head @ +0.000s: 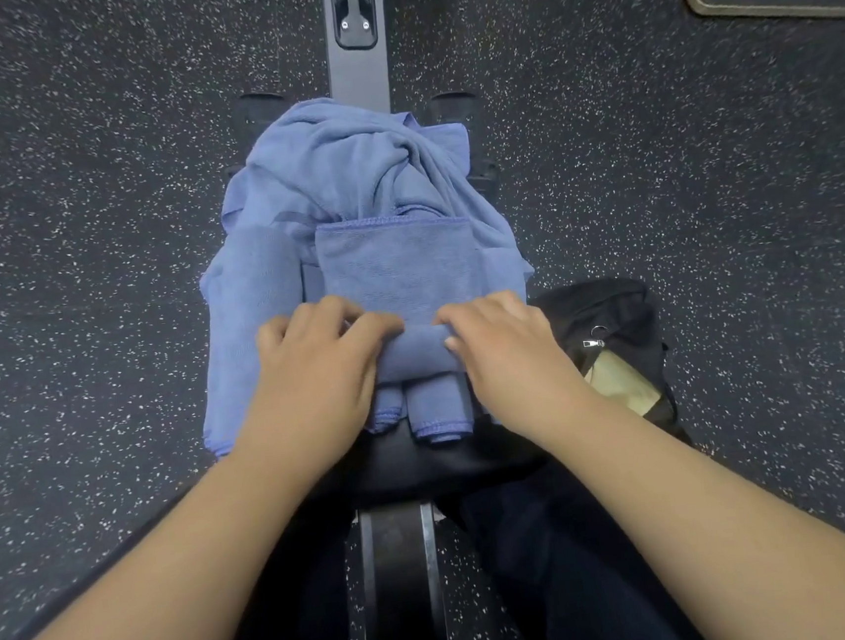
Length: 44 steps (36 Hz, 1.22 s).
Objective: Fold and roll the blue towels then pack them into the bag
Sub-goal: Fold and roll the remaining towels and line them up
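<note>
Speckled black rubber flooring (91,222) fills the room, and a dark padded bench (413,455) runs away from the person down the middle, carrying the towels. Furthest left, a folded blue towel (249,305) drapes over the bench's left edge. Next, the left hand (312,377) curls its fingers over the left end of a half-made roll (416,354), and the right hand (506,358) does the same at the right end, both sets of fingers bent and pressing down on the cloth. That roll's long axis lies across the bench, left to right, and its unrolled flat panel (394,265) stretches ahead of the fingertips, so rolling likely carries on forward, away from the body. Behind it sits a crumpled heap of towels (343,162). Rightmost, just beside the right hand, an open black bag (612,332) rests on the floor; what lies inside looks pale, though it is hard to make out.
</note>
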### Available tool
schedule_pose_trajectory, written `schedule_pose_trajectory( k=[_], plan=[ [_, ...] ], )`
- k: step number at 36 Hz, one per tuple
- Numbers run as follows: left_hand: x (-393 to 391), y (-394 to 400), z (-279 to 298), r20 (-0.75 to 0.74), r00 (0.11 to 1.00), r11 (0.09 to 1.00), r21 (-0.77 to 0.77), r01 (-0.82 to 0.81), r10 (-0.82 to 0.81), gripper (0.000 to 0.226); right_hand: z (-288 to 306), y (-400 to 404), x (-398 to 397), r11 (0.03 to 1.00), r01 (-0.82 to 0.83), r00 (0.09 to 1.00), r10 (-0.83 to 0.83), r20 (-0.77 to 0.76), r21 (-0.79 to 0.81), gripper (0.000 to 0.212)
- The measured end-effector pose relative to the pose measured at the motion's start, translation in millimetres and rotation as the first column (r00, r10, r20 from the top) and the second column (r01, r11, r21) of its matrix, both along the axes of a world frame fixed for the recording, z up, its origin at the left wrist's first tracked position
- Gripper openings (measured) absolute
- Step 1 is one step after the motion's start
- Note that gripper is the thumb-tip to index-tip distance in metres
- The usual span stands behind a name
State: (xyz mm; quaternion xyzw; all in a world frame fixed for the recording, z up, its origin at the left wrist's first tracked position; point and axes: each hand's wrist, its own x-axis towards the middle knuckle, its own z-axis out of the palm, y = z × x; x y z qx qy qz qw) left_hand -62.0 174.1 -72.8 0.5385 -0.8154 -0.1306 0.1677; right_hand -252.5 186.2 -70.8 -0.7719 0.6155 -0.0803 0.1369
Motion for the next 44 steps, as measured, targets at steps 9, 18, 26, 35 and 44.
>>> schedule_pose_trajectory(
  k=[9, 18, 26, 35, 44],
  plan=[
    [-2, 1, 1, 0.105, 0.994, 1.0, 0.005, 0.019, -0.019, 0.027, -15, -1, 5, 0.98, 0.109, 0.993, -0.1, 0.058, -0.166, 0.019],
    [-4, 1, -6, 0.171, 0.985, 0.994, -0.112, 0.013, 0.006, 0.041, -9, -2, 7, 0.954, 0.131, 0.974, -0.072, 0.216, -0.271, 0.009],
    [-3, -2, -6, 0.158, 0.986, 0.985, -0.169, -0.03, 0.057, 0.026, -9, -1, 13, 0.961, 0.071, 0.989, -0.032, 0.147, -0.268, 0.022],
    [-1, -5, -8, 0.172, 0.984, 0.987, -0.158, -0.019, 0.047, 0.032, -12, -3, 12, 0.97, 0.066, 0.994, -0.043, 0.102, -0.233, 0.041],
    [-1, -8, -11, 0.18, 0.982, 0.986, -0.167, -0.029, 0.06, 0.04, -15, -11, 11, 0.964, 0.051, 0.995, -0.025, 0.102, -0.262, 0.045]
  ],
)
